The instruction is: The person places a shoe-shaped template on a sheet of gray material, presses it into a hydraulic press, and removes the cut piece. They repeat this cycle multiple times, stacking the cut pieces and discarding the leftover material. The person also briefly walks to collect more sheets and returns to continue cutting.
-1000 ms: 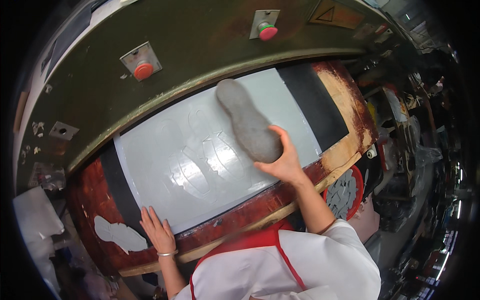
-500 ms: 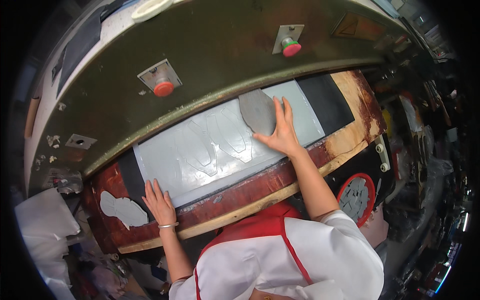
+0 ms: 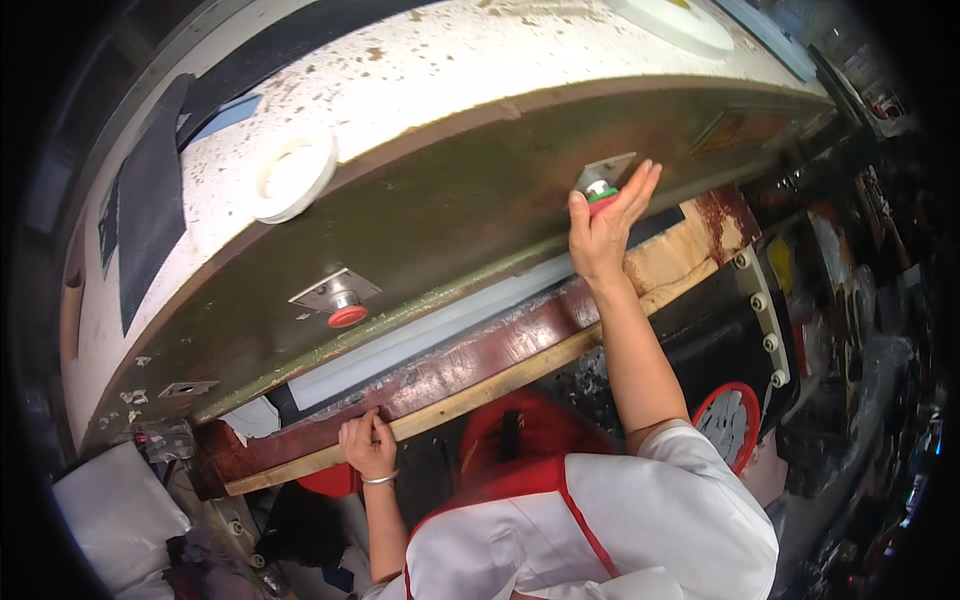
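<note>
My right hand (image 3: 602, 232) is raised to the green-and-pink push button (image 3: 603, 202) on the front of a dark green machine beam (image 3: 450, 210). Its palm is against the button, with the fingers stretched upward past it. My left hand (image 3: 368, 443) has its fingers curled, resting at the wooden front edge of a red-brown board (image 3: 480, 355). No object shows in it. Beneath the beam, only a strip of a pale grey sheet (image 3: 400, 345) is visible; the rest is hidden. Cut grey pieces (image 3: 257, 415) lie at the board's left end, partly covered.
A red push button (image 3: 347, 315) sticks out from the beam's left part. On the white machine top (image 3: 430, 60) are a white ring (image 3: 296, 178) and dark strips (image 3: 152, 210). At the right stands a red tub (image 3: 742, 400) of grey scraps; plastic wrap (image 3: 120, 510) is at the left.
The beam now covers most of the sheet, and the grey slab is out of sight. My right hand has left that slab for the button. My left hand has moved off the sheet and curled.
</note>
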Available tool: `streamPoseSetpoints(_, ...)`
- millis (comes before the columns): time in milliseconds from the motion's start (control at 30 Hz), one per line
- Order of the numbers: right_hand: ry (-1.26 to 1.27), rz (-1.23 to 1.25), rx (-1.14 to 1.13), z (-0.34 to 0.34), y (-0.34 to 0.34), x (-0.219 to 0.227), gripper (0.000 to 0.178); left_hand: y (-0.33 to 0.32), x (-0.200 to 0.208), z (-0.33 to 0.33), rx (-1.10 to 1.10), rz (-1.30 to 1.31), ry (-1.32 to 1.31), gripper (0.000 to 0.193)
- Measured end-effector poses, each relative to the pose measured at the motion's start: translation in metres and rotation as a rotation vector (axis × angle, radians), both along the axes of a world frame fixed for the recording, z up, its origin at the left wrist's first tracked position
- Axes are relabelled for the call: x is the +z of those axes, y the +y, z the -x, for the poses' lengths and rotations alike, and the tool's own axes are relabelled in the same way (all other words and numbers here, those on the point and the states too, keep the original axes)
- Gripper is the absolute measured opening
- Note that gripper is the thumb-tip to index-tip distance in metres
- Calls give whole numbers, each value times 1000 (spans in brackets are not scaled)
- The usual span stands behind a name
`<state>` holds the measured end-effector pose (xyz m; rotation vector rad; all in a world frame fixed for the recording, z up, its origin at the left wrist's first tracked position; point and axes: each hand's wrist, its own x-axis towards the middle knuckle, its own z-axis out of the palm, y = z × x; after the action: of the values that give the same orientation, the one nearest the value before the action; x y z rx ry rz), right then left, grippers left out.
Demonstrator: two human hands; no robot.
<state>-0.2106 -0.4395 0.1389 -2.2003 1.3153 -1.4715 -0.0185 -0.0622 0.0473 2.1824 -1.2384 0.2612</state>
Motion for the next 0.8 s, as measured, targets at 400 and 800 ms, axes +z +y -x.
streamPoseSetpoints(400, 91, -21, 500, 69, 151, -78, 22, 18, -30, -15, 22, -153, 77, 23)
streamPoseSetpoints(800, 127, -51, 298, 110, 164, -62, 22, 79, -8, 66, -50, -98, 199, 14)
